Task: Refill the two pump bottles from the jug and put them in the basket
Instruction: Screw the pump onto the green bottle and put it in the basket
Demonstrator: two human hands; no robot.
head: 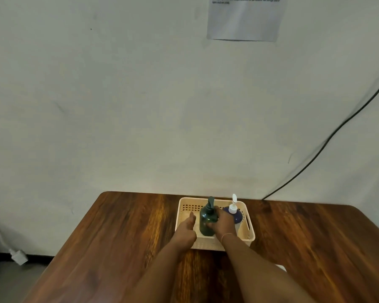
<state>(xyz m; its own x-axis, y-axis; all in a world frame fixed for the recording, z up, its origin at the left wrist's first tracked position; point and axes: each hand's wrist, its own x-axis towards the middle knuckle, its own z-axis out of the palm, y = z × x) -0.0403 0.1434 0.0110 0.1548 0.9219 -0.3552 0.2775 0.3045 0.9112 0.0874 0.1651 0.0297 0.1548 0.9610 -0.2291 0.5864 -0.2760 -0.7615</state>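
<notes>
A cream plastic basket (pixel 246 234) stands near the far edge of the wooden table. Inside it a dark green pump bottle (pixel 206 218) stands upright, and my right hand (pixel 223 223) grips its right side. To the right of that, also in the basket, stands a blue bottle with a white pump (pixel 235 212). My left hand (pixel 186 231) rests at the basket's left front rim, thumb up; its fingers are hidden, so its hold on the rim is unclear. The jug is not in view.
The brown wooden table (pixel 118 248) reaches a white wall. A black cable (pixel 328 141) runs down the wall to the table's far right corner. A white plug (pixel 19 256) lies on the floor at left. A paper sheet (pixel 245 18) hangs on the wall.
</notes>
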